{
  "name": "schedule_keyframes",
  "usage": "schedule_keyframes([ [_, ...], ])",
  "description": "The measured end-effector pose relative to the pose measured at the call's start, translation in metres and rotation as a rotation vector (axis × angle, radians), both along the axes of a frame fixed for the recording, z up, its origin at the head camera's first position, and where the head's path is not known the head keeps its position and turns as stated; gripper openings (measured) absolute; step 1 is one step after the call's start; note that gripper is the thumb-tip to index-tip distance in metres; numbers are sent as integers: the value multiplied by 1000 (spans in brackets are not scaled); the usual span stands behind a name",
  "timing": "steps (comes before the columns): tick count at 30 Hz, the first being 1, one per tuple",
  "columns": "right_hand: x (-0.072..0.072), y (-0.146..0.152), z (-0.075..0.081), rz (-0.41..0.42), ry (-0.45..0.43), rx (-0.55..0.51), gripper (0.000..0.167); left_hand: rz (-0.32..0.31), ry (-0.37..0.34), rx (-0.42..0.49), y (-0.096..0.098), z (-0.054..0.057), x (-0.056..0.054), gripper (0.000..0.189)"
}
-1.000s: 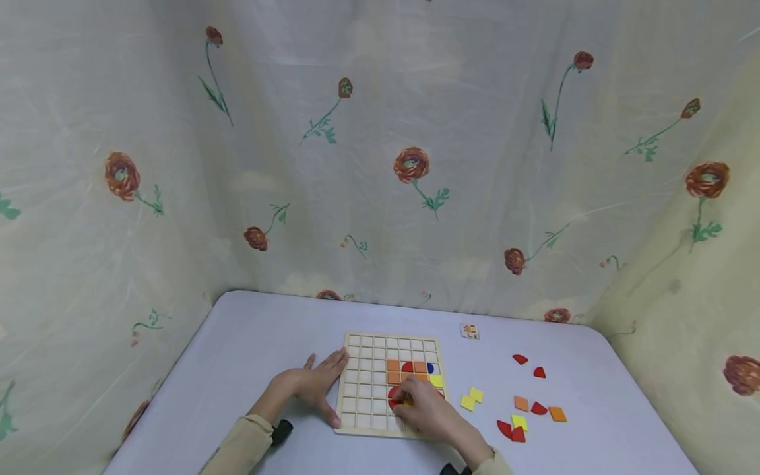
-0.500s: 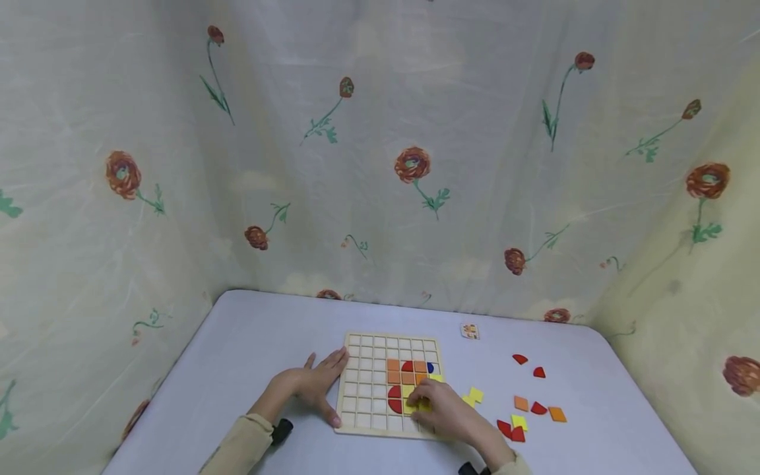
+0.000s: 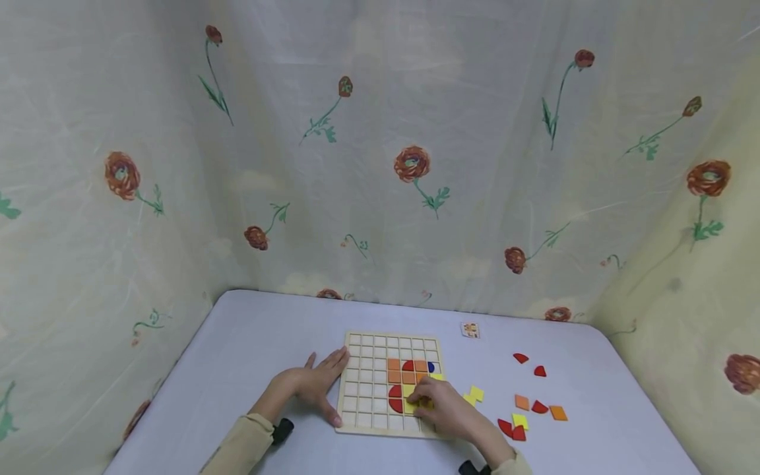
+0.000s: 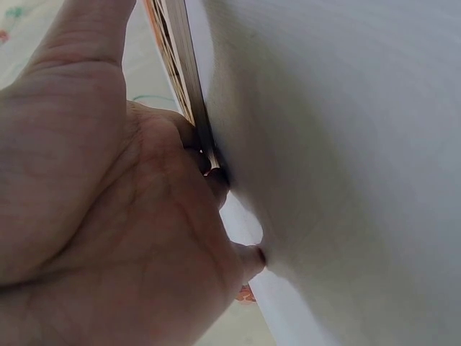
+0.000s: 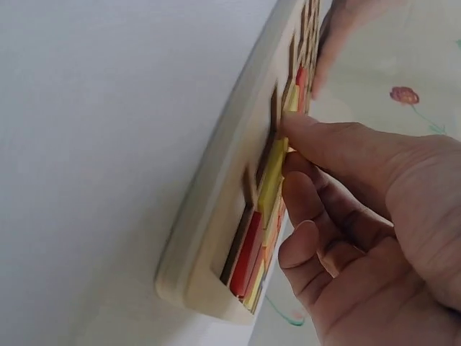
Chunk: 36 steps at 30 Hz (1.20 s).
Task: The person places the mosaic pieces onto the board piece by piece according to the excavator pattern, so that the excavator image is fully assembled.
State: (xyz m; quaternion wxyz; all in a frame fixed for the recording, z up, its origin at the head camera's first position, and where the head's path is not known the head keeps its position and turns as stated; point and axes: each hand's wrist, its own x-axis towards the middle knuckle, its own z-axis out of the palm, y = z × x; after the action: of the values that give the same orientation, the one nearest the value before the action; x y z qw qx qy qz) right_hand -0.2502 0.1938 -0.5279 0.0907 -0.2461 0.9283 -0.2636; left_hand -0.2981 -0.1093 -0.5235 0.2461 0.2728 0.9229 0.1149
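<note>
A wooden grid board lies on the table with orange, red, blue and yellow tiles in some cells. My left hand spreads along the board's left side, thumb at the near corner and fingertips against the edge; the left wrist view shows this hand from the palm. Over the lower right cells, my right hand has thumb and forefinger close together at a yellow square tile. In the right wrist view the fingertips meet the yellow tiles near a red tile; the exact contact is partly hidden.
Right of the board lie loose yellow tiles, an orange tile and several red quarter-circle tiles. A small printed card sits behind them on the white table. A flowered curtain stands around the table.
My right hand has shifted slightly right on the board, uncovering the red pieces and the yellow tiles beside them. In the last half second it has barely moved. The left hand stays in place.
</note>
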Motion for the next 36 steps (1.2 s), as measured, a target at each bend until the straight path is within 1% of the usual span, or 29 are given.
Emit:
schedule_keyframes([
  [5,-1,1,0,-11,-16,-16,14,-11,1,7,0,0,1,130],
  [9,-3,0,0,-13,-24,-16,14,-4,1,10,-1,0,1,131],
  [14,-3,4,2,-34,-69,-8,16,10,-9,15,0,1,1,131],
  [18,-3,8,5,-51,-84,12,13,14,-16,13,2,0,1,131],
  [23,-4,9,4,-59,-105,17,11,14,-9,1,2,1,1,131],
  [26,-5,9,2,-63,-109,8,12,12,-14,3,2,1,1,131],
  [31,-5,12,2,-42,-100,3,13,18,-26,15,2,0,1,131],
  [36,-5,12,3,-41,-97,-6,12,20,-17,15,2,-1,0,132],
])
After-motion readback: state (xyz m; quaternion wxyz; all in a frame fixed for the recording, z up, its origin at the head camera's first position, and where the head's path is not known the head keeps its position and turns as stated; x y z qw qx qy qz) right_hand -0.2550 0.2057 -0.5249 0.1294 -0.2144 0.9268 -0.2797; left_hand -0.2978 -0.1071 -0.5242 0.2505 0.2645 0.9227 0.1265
